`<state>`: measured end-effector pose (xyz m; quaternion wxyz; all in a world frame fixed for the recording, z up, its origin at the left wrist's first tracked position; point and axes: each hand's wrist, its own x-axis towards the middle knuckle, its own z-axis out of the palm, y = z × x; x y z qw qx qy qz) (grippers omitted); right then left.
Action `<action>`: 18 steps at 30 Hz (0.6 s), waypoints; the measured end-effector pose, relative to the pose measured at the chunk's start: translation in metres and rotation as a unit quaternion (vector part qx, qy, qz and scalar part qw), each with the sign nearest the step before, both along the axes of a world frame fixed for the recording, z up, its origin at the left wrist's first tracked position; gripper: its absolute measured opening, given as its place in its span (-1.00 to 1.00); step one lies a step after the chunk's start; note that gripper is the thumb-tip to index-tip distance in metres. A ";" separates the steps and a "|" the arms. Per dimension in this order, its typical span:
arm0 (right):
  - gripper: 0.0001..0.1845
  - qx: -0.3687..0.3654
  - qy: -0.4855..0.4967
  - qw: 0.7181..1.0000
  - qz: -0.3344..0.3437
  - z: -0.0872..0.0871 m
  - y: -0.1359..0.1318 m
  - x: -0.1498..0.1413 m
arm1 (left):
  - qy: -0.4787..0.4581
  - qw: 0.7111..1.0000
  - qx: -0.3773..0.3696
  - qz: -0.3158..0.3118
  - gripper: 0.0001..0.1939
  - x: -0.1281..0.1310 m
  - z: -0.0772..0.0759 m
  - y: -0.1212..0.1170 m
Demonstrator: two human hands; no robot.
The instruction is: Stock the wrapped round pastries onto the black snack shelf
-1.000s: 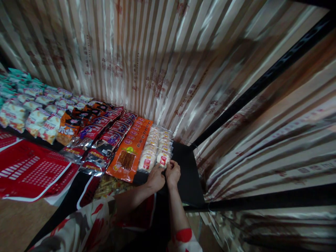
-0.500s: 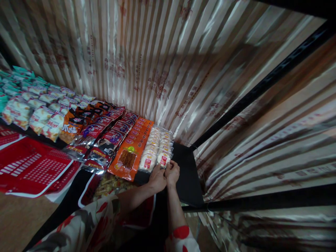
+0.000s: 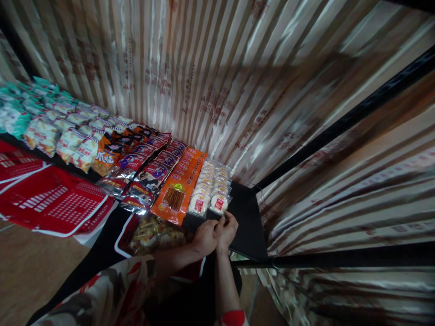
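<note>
My left hand (image 3: 205,238) and my right hand (image 3: 227,232) are side by side at the front edge of the black shelf (image 3: 247,222). Fingers on both are curled in, and whatever lies inside them is hidden. Just beyond, two rows of clear packets of round white crackers (image 3: 219,203) overlap one another, each front packet showing a red label. The right fingertips come close to the front packet of the right row; contact is unclear. Left of the crackers lie orange snack packets (image 3: 175,195), the front one with a window showing brown sticks.
Dark red and purple packets (image 3: 146,179), orange-black bags (image 3: 105,156), white bags (image 3: 83,149) and teal bags (image 3: 15,120) line the shelf leftward. Red baskets (image 3: 64,199) stand below; one holds packaged food (image 3: 154,235). Striped sheeting (image 3: 163,68) and a black post (image 3: 322,136) bound the shelf.
Both hands have drawn back slightly from the front cracker packet toward me, leaving a small gap below it. The view has shifted a little, so the shelf goods appear farther right.
</note>
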<state>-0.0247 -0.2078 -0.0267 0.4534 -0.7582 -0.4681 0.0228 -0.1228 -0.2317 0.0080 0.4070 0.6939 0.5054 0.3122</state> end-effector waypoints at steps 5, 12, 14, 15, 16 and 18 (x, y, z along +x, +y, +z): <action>-0.61 -0.022 -0.026 0.999 -0.010 -0.005 -0.004 -0.007 | -0.018 1.000 0.015 0.002 -0.56 -0.015 -0.017 -0.012; -0.60 -0.033 -0.087 0.996 0.001 -0.007 -0.007 -0.019 | -0.036 0.999 -0.003 -0.017 -0.59 -0.039 -0.035 -0.024; -0.61 -0.039 -0.096 0.995 -0.004 -0.008 -0.007 -0.021 | -0.034 0.999 -0.016 -0.019 -0.58 -0.044 -0.039 -0.028; -0.61 -0.043 -0.099 0.994 -0.007 -0.008 -0.006 -0.021 | -0.034 0.999 -0.021 -0.019 -0.58 -0.046 -0.041 -0.029; -0.61 -0.047 -0.103 0.994 -0.008 -0.008 -0.005 -0.021 | -0.034 0.999 -0.026 -0.019 -0.59 -0.048 -0.044 -0.030; -0.61 -0.051 -0.114 0.992 -0.008 -0.009 -0.003 -0.019 | -0.036 0.999 -0.034 -0.019 -0.61 -0.051 -0.048 -0.032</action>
